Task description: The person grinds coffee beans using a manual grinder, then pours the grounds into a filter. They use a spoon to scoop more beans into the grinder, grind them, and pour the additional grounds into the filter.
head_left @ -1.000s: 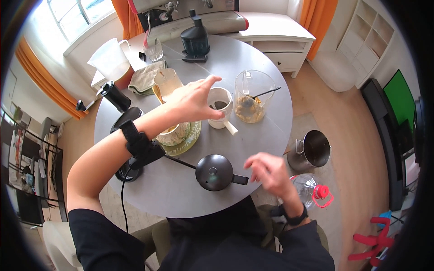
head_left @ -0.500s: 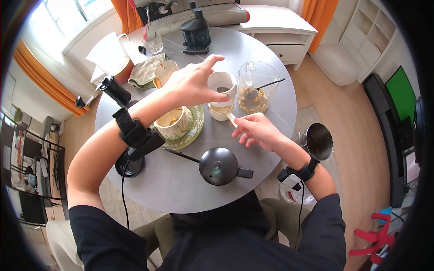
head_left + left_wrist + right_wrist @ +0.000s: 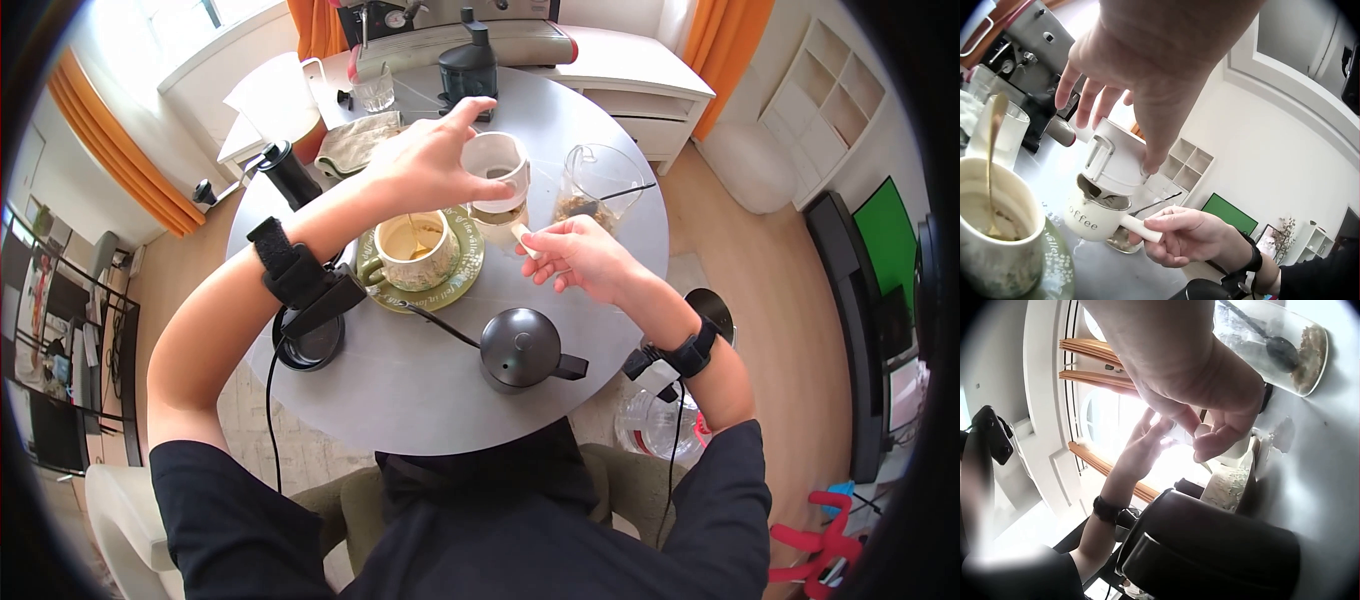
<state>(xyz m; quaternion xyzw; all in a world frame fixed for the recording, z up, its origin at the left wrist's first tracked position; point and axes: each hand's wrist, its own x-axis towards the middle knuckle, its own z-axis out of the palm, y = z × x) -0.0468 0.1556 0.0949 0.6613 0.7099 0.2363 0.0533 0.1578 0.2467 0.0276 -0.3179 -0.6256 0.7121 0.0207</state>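
Note:
My left hand (image 3: pixel 430 165) grips a white cup-shaped piece (image 3: pixel 497 158) by its sides, thumb nearest me. In the left wrist view this white piece (image 3: pixel 1116 156) is tilted just over the mouth of a white pot (image 3: pixel 1090 219) lettered "coffee". My right hand (image 3: pixel 585 258) pinches the end of the pot's pale handle (image 3: pixel 1141 228) between thumb and fingers. Dark contents show inside the white piece from above. Left of them, a patterned mug (image 3: pixel 415 250) with a gold spoon stands on a green plate (image 3: pixel 470 280). In the right wrist view my right hand (image 3: pixel 1210 394) hides most of the pot.
A black kettle (image 3: pixel 520 347) stands nearest me, its spout pointing left. Right of the pot is a glass jug (image 3: pixel 615 185) with a black spoon. Behind are a dark lidded container (image 3: pixel 468 75), a cloth (image 3: pixel 355 145) and a black grinder (image 3: pixel 290 175).
My right hand has come up from near the kettle to the pot's handle. My left hand has raised the white piece from the pot. The head view has shifted.

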